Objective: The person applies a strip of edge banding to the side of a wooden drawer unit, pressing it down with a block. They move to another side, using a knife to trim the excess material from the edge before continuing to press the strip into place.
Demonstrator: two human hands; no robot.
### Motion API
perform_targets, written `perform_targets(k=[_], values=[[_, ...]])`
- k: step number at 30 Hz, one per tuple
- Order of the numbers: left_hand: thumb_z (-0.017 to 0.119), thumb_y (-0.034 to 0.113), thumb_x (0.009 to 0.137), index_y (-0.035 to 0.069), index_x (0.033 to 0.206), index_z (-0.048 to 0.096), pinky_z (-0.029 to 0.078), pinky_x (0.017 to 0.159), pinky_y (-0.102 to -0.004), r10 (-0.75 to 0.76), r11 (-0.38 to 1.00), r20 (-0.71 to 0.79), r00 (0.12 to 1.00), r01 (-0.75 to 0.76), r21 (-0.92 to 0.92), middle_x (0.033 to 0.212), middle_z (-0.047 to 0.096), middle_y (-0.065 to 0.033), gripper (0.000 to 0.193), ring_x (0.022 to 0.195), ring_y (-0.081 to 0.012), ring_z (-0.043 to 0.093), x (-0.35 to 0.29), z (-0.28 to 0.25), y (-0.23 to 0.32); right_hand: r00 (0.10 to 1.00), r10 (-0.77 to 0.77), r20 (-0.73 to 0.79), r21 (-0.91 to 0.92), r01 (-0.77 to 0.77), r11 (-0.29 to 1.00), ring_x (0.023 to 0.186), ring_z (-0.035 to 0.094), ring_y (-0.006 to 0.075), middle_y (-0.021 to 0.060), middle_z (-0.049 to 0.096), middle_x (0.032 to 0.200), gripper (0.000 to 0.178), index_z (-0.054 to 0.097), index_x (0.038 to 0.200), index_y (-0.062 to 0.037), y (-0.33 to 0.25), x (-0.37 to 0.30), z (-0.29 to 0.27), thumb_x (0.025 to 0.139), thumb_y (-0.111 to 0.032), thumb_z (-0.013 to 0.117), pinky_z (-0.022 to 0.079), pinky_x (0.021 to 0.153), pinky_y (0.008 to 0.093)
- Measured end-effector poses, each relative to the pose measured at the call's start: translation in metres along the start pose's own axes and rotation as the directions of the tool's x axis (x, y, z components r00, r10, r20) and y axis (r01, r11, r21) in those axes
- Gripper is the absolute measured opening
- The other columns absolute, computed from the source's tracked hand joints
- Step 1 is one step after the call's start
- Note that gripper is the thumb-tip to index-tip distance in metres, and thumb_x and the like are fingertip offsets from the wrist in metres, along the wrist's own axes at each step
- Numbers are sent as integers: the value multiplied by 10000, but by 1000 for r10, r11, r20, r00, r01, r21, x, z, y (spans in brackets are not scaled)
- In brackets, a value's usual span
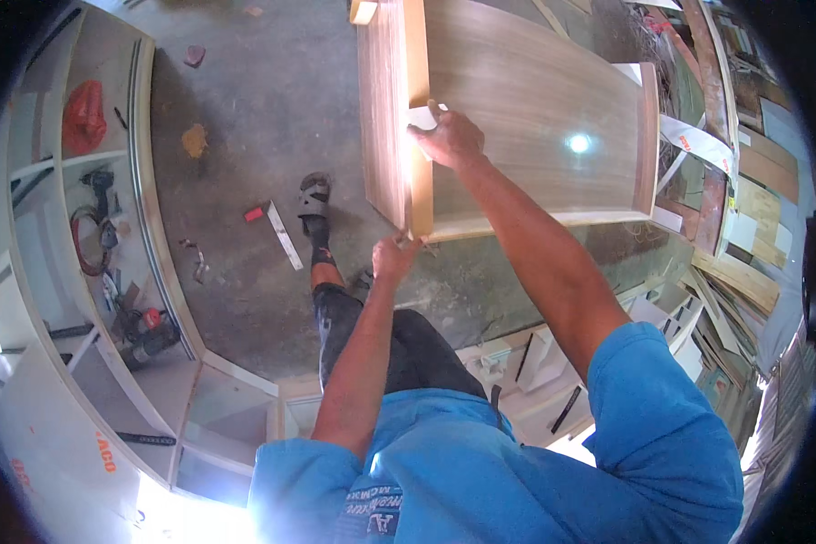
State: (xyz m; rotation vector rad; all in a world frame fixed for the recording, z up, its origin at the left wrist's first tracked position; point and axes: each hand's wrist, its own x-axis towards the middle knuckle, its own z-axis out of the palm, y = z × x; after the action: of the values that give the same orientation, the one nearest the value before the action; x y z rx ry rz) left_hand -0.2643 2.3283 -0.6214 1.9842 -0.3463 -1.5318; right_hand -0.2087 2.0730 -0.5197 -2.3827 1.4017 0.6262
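Grey flr (245, 109); L hand (394, 259) at panel (385, 127), R hand (453, 141) w/ white pc (422, 118).

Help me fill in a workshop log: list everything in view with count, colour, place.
Wood-grain unit: one, brown, pale-edged, top centre-right
White piece: one, white, on the unit's edge
Floor: one, grey, centre
Square: one, silver and red, on floor
Lump: one, reddish, floor, upper left
Cabinet frame: one, pale, left
Bag: one, red, inside cabinet frame
Power tools: at least two, dark, inside cabinet frame
Boards: many, brown and white, far right
Smaller items: too small to tell
Sandal: one clear, grey, on a foot
Shorts: one pair, dark, lower centre
Shirt: one, blue, bottom
Left grip: one, bare, at unit's lower corner
Right grip: one, bare, on white piece
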Motion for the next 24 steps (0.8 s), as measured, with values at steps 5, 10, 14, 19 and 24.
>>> perform_targets(k=[5,10,14,19,24], values=[[862,290,767,42,1465,529,474,1070,-428,146,973,25,989,-139,-185,1353,634,-244,812,1287,-344,604,-15,11,-27,999,-25,-25,19,25,999,1037,714,342,163,743,1097,845,521,1487,-116,21,-72,45,831,-638,633,564,895,484],[716,0,762,37,1528,437,375,1171,-397,191,842,71,979,-127,-525,1498,534,-175,816,1435,-338,445,-18,22,-37,999,-36,-37,73,38,997,1013,717,363,196,743,1063,859,517,1491,-110,38,-132,75,801,-602,655,553,896,485],[625,-51,752,54,1529,448,374,1169,-396,211,854,50,976,-159,-495,1504,534,-158,803,1433,-336,445,-22,21,-38,1000,-7,18,58,6,998,1062,695,385,242,722,1104,880,488,1514,-117,44,-169,93,790,-586,664,533,935,470],[559,-34,752,68,1519,472,365,1164,-358,266,847,67,962,-200,-493,1493,547,-151,779,1410,-301,475,-9,25,-45,999,12,-36,125,-7,992,1041,668,465,322,610,1162,842,520,1483,-95,49,-195,111,780,-505,738,550,876,537],[570,-28,743,61,1496,506,376,1134,-322,289,818,103,952,-190,-542,1452,575,-172,760,1371,-256,513,6,26,-53,1000,27,2,107,-27,994,1052,668,451,310,618,1159,857,527,1487,-148,49,-202,101,766,-574,710,548,881,544]])
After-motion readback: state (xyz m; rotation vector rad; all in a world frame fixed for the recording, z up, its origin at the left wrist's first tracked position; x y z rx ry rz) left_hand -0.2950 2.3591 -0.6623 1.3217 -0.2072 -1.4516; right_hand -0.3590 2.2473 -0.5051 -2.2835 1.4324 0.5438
